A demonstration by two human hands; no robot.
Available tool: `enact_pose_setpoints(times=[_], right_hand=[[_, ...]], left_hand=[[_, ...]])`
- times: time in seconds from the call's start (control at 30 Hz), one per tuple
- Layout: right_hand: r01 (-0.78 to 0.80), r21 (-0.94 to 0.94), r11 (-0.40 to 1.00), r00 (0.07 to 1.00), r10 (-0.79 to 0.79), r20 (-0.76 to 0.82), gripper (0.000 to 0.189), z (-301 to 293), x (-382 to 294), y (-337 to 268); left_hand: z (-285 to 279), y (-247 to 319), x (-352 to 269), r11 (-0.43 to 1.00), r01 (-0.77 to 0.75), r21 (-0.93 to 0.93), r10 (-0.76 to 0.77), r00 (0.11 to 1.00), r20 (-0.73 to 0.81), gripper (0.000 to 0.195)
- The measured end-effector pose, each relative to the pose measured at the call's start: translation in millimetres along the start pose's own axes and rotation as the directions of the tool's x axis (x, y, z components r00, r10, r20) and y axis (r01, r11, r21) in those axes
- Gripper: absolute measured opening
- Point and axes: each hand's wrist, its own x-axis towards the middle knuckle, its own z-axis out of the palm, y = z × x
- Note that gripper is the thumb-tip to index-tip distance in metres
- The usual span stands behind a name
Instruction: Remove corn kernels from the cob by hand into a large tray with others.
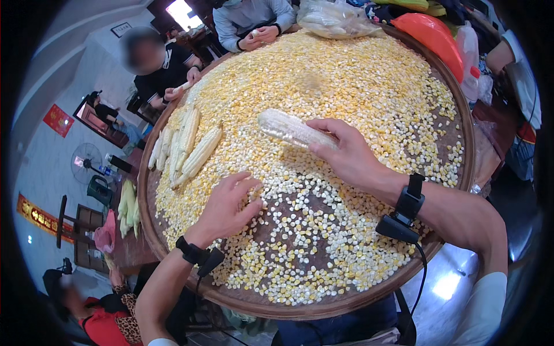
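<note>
My right hand (pixel 342 145) grips one end of a pale corn cob (pixel 294 128), which looks largely stripped of kernels and is held above the table. Over the loose corn kernels (pixel 298 238), my left hand (pixel 231 203) is palm down with its fingers apart; nothing shows in its grasp. Whether its fingertips touch the kernels I cannot tell. Just beyond that hand, several ears of corn (pixel 201 151) with pale kernels lie in a group. White and yellow kernels cover much of the round wooden table (pixel 318 312), with brown surface showing between them near me.
Two people (pixel 162 71) (pixel 259 28) hold cobs across the table. A clear plastic bag of corn (pixel 333 19) and a red plastic bag (pixel 433 39) line the far right rim. Corn husks (pixel 128 207) lie on a side table. Cables run from both my wristbands.
</note>
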Motion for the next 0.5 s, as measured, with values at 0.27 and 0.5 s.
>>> enact_pose_setpoints(times=[0.27,0.5], right_hand=[[0.031,-0.149,0.988,0.982,-0.002,0.190,0.040,7,-12,5],[0.074,-0.147,0.986,0.977,-0.042,0.208,0.039,4,-14,13]], left_hand=[[-8,-85,-54,0.949,-0.044,0.312,0.043,0.999,0.011,0.055],[-24,-4,-47,0.991,-0.019,-0.135,0.050,0.971,0.234,0.051]])
